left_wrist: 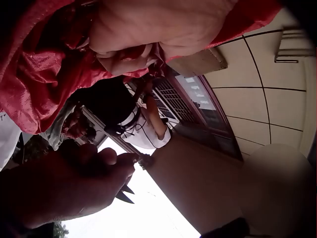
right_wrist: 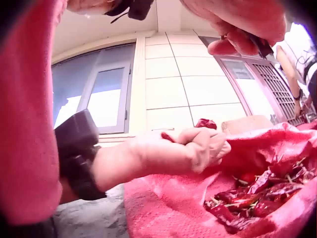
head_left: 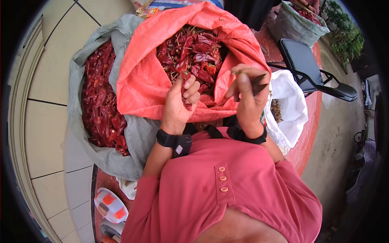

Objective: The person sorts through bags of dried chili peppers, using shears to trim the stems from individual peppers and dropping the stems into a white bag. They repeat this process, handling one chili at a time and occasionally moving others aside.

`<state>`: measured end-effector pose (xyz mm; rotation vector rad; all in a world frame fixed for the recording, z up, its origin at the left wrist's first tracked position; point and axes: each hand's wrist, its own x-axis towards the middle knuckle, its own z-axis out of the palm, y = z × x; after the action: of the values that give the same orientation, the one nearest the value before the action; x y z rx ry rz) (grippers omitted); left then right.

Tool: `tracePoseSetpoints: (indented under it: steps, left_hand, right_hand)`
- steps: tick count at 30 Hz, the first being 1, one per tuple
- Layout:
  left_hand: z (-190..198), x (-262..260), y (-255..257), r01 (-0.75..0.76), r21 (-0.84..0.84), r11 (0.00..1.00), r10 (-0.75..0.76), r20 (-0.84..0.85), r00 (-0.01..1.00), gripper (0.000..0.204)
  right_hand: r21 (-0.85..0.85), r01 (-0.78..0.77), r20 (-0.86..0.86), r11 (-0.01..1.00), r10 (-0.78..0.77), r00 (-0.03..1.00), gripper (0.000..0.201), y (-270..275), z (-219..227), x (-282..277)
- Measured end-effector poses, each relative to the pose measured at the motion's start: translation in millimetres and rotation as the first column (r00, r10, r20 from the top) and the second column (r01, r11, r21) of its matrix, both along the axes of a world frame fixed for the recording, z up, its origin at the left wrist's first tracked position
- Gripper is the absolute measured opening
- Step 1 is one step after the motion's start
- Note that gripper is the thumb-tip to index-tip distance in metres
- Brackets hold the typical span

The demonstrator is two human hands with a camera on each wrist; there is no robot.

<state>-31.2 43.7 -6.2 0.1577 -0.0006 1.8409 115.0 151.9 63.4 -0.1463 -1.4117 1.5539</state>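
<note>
My left hand (head_left: pixel 181 100) grips a dried red chilli (head_left: pixel 187 106) over the near side of the red sack (head_left: pixel 139 87); part of the pod is hidden by the fingers. In the right wrist view, the chilli's red end (right_wrist: pixel 205 123) pokes out above that hand. To its right, my right hand (head_left: pixel 248 97) holds small scissors (head_left: pixel 259 84), their two pointed blades (left_wrist: pixel 126 194) parted in the left wrist view. The handles are hidden by the fingers. Below and beyond both hands, a heap of dried chillies (head_left: pixel 198 50) fills the red sack.
A grey sack (head_left: pixel 77 77) of chillies stands at left. On the right are a white sack (head_left: pixel 289 101) with small brownish bits and a black chair (head_left: pixel 298 60). Another full sack (head_left: pixel 298 28) stands at the back right. A person in white (left_wrist: pixel 143 129) is beyond the sack.
</note>
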Motion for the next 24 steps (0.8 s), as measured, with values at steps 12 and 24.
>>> tracePoseSetpoints:
  steps: [12,24]
  left_hand:
    - [39.8,16.6,-3.0,-0.152,0.017,0.988,0.146,-0.387,0.910,0.029]
    - [50.8,20.1,0.8,-0.592,-0.084,0.802,0.151,-0.930,0.336,0.027]
  right_hand:
    - [0.696,0.530,0.381,0.485,-0.875,0.300,0.016,122.4,-9.8,147.1]
    - [0.446,-0.124,0.664,0.886,-0.235,0.710,0.027,21.1,33.9,38.2]
